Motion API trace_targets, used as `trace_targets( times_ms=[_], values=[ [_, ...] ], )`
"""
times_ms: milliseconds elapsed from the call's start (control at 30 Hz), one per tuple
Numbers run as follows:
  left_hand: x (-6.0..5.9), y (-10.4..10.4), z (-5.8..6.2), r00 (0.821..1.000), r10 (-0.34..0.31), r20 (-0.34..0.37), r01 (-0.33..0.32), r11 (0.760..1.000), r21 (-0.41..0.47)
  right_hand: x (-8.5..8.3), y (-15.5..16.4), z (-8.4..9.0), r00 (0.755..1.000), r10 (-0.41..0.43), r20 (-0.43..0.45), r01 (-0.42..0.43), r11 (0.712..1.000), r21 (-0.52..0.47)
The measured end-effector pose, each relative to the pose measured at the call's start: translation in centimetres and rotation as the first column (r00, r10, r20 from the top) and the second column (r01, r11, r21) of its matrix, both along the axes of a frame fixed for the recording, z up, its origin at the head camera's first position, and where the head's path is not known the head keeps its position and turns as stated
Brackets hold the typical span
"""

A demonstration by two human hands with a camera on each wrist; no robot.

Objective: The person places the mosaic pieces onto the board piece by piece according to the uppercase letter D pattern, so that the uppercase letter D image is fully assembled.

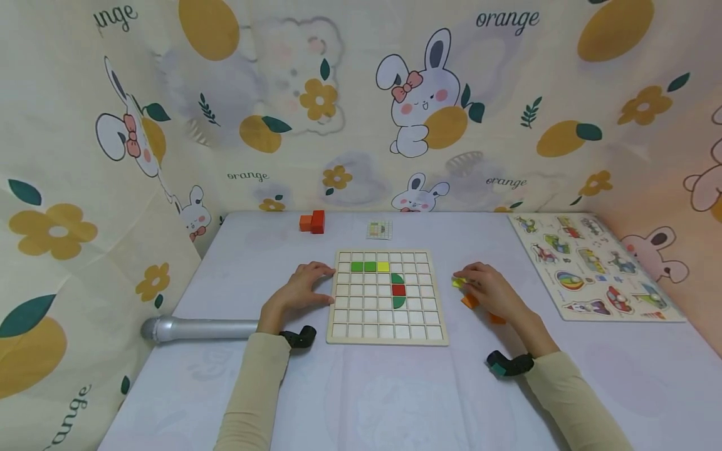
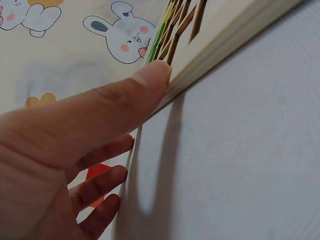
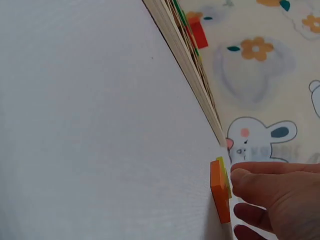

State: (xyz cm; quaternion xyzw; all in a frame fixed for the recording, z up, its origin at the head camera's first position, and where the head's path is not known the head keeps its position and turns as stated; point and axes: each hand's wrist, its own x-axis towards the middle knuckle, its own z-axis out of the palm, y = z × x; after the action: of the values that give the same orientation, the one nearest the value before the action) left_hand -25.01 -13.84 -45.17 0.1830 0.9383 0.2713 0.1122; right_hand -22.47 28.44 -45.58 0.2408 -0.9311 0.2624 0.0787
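A wooden grid board (image 1: pixel 387 338) lies mid-table, bearing two green squares (image 1: pixel 363 267), a yellow square (image 1: pixel 383 267) and a red square (image 1: pixel 398 290) between two green rounded pieces (image 1: pixel 398 302). My left hand (image 1: pixel 299 289) is at the board's left edge, thumb and fingers spread; its thumb (image 2: pixel 155 77) touches the rim in the left wrist view. To the board's right, my right hand (image 1: pixel 492 289) has its fingertips at a small yellow piece (image 1: pixel 458 283). Whether they pinch it, I cannot tell. Orange blocks (image 1: pixel 470 302) lie beside and partly under that hand.
Red and orange blocks (image 1: pixel 313 222) stand behind the board at left, near a small patterned card (image 1: pixel 380 230). A picture puzzle board (image 1: pixel 598 269) lies at the right. Beside my left wrist lies a grey tube (image 1: pixel 209 329). Printed cloth walls (image 1: pixel 350 81) border the table.
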Motion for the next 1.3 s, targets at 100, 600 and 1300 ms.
trace_targets(
  times_ms=[100,600,1300],
  values=[
    [-0.1,0.0,0.0,1.000,0.001,0.007,-0.001,1.000,0.002,-0.2,0.0,-0.2,0.999,-0.025,0.048,0.024,1.000,0.016],
    [-0.2,-0.1,-0.2,1.000,-0.008,0.007,0.007,1.000,0.010,-0.4,-0.4,0.3,0.995,-0.096,0.030,0.096,0.995,0.001],
    [-0.2,-0.1,-0.2,1.000,0.000,0.002,0.000,1.000,0.012,2.7,-11.2,0.4,0.965,0.239,-0.105,-0.251,0.960,-0.127]
  ],
)
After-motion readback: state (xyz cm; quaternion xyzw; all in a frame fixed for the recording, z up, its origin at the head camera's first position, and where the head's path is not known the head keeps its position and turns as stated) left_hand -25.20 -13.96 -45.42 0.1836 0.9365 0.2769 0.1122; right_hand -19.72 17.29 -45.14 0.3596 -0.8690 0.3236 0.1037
